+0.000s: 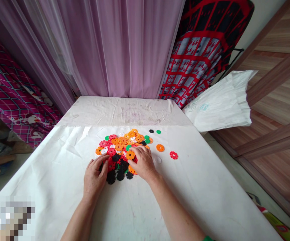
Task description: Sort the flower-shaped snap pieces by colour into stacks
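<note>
A loose heap of notched plastic snowflake discs lies on the white-covered table, in orange, red, black, green and white. At its right side my right hand has thumb and fingers curved about an orange snowflake disc, which seems pinched between them. My left hand rests at the heap's left edge, thumb and fingers apart and bent toward the red and black discs. Several black discs lie at the near edge, between the two hands. The fingertips of both hands are partly hidden among the discs.
Stray discs lie right of the heap: orange, red, green, black and a clear one. A white bag stands at the table's right edge. Purple curtains hang behind the table.
</note>
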Action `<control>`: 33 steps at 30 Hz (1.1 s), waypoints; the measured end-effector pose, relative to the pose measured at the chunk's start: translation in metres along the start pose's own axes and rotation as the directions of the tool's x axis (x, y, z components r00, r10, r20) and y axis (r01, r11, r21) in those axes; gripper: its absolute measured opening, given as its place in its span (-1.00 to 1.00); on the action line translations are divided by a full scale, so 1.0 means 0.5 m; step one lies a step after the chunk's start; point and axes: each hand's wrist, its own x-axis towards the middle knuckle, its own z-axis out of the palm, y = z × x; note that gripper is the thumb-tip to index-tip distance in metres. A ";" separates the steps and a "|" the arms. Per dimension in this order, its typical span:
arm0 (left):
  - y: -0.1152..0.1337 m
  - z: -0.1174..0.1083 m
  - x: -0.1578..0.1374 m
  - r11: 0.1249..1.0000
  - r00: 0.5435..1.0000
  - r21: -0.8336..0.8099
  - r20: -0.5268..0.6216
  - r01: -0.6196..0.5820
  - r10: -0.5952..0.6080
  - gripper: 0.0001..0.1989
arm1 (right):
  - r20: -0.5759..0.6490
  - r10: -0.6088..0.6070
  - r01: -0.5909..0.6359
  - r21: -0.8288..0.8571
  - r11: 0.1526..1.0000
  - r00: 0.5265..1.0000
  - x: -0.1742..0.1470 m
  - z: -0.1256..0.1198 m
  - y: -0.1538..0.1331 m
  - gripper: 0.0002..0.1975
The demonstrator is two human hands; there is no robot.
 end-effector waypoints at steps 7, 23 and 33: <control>-0.006 0.003 -0.002 1.000 1.000 0.017 0.003 0.003 -0.003 -0.67 | -0.206 0.239 -0.254 -0.050 0.966 0.949 0.011 -0.075 0.123 -0.63; -0.003 -0.002 0.002 1.000 1.000 0.022 0.011 -0.002 0.002 -0.65 | -0.142 0.425 -0.446 -0.184 0.876 0.894 -0.019 -0.111 0.221 -0.60; -0.007 0.000 0.002 1.000 1.000 0.023 0.009 -0.007 0.007 -0.65 | -0.088 0.437 -0.445 -0.206 0.871 0.895 -0.021 -0.112 0.215 -0.58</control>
